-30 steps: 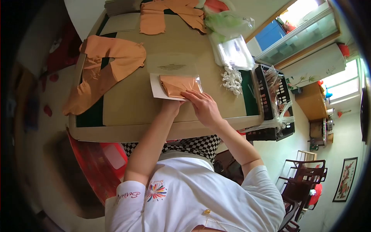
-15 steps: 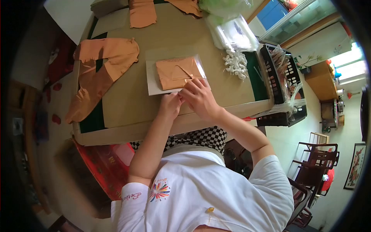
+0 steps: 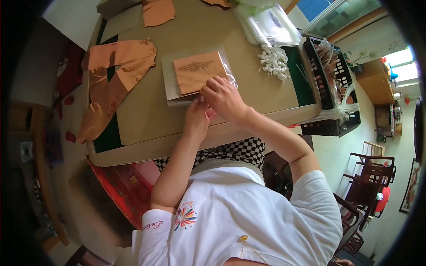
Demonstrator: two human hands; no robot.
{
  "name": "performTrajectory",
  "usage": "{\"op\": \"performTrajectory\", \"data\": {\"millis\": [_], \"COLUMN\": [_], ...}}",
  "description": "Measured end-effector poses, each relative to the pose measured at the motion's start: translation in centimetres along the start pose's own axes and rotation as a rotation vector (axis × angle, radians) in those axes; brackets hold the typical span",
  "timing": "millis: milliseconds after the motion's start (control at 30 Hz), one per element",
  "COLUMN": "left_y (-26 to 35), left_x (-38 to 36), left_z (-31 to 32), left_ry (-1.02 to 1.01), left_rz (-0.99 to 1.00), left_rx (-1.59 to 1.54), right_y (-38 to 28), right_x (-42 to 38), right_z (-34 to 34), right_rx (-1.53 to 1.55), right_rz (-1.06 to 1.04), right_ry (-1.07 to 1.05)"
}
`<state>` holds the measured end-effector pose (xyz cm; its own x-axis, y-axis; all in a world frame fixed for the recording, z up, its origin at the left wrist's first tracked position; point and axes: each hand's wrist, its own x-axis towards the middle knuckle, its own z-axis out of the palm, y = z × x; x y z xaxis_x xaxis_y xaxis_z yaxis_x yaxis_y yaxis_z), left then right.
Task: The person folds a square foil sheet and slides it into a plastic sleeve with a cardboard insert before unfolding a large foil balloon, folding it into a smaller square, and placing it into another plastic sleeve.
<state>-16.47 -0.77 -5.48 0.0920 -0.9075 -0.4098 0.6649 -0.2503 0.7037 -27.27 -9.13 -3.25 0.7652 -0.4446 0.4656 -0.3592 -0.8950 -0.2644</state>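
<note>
A folded rose-gold foil piece (image 3: 191,73) with fine printed lines lies in a clear plastic bag (image 3: 171,88) on the table. At the bag's near right edge, my right hand (image 3: 225,98) is closed, its fingertips pinching the plastic. My left hand (image 3: 197,119) touches it just below the near edge, fingers pressed together; whatever they hold is hidden. To the left, a large flat foil balloon (image 3: 132,55) lies spread out. Part of another foil piece (image 3: 158,12) shows at the far side.
Clear plastic bags (image 3: 277,29) are piled at the far right, beside a cluster of small white coils (image 3: 274,62). A black crate (image 3: 317,75) with plastic-wrapped items stands against the table's right edge. Brown cardboard (image 3: 262,95) covers the tabletop.
My hands have shifted slightly along the bag's near edge. A thin loop-shaped line over the foil no longer shows, and the print is plainer. The whole view has moved a little.
</note>
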Motion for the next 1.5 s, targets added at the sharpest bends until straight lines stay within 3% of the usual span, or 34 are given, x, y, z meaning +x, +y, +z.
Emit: {"op": "performTrajectory", "data": {"millis": [67, 167, 267, 367, 767, 833, 967, 1067, 1200, 1300, 1500], "left_y": [0.4, 0.3, -1.2, -1.7, -1.3, -1.4, -1.0, 1.6, 2.4, 2.9, 3.3], "left_x": [-2.0, -5.7, -5.0, -4.3, -4.6, -4.9, -5.0, -3.2, 0.7, 1.9, 1.9], "left_z": [-0.4, -0.6, -2.4, -2.4, -2.3, -2.5, -3.1, -1.9, -4.1, -5.4, -5.3], "left_ry": [-0.077, -0.134, -0.065, -0.052, -0.056, -0.038, -0.056, -0.020, -0.006, -0.153, -0.172], "left_rz": [-0.112, 0.293, 1.005, 0.869, 0.845, 0.887, 0.869, 1.002, 0.936, 0.872, 0.884], "left_rx": [0.126, 1.236, 1.602, 1.692, 1.810, 1.742, 1.461, 1.494, 1.890, 1.830, 1.841], "right_y": [0.2, 0.4, 0.1, 0.3, 0.7, 0.2, -0.2, -0.7, -1.2, -1.2, -1.5], "right_x": [-0.3, -1.1, -1.7, -2.0, -2.6, -3.7, -6.1, -7.1, -7.9, -7.8, -6.8], "right_z": [0.1, -0.3, -0.4, -0.1, 1.5, 1.3, -0.6, -1.0, -0.9, -0.7, -0.7], "right_rx": [-0.005, -0.002, -0.013, -0.016, 0.062, 0.161, 0.138, 0.119, 0.075, 0.087, 0.072], "right_rz": [-0.004, -0.029, -0.054, -0.055, 0.059, 0.038, 0.140, 0.140, 0.141, 0.151, 0.215], "right_ry": [-0.011, -0.022, -0.017, -0.023, -0.007, 0.079, 0.024, 0.015, 0.001, 0.012, 0.016]}}
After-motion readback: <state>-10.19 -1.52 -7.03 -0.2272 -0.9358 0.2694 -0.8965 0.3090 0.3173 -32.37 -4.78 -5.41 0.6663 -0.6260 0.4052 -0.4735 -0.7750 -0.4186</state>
